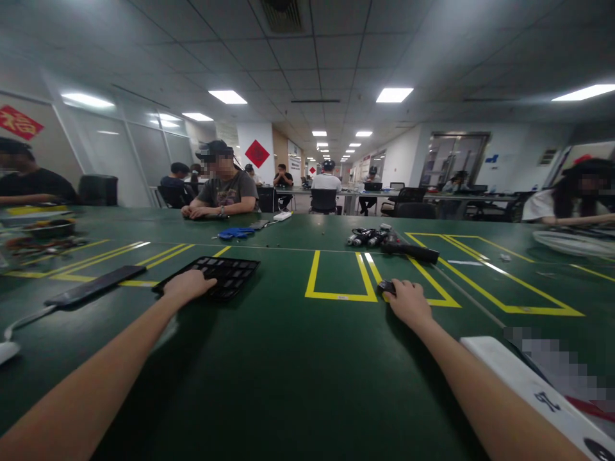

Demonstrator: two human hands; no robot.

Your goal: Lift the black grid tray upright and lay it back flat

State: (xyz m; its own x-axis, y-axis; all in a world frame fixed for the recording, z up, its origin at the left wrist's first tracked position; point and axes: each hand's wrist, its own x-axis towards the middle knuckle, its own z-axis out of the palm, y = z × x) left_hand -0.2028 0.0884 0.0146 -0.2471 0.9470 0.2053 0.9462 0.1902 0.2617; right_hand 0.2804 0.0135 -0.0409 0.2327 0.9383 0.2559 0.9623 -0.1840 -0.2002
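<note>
A black tray with several compartments [233, 274] lies on the green table [288, 365], left of centre. My left hand [188, 286] is closed on its near left part, fingers over the edge. To the right, my right hand [409, 302] is closed round a small dark object [385, 287], which pokes out left of the fingertips at a yellow tape outline [341, 297]. What the object is cannot be made out.
Black cables and a dark cylindrical item [410, 249] lie beyond my right hand. A black power strip [96, 286] is at left, a blue glove-like item [236, 234] farther back. A white box [509, 378] stands near right. A person [230, 186] sits across the table.
</note>
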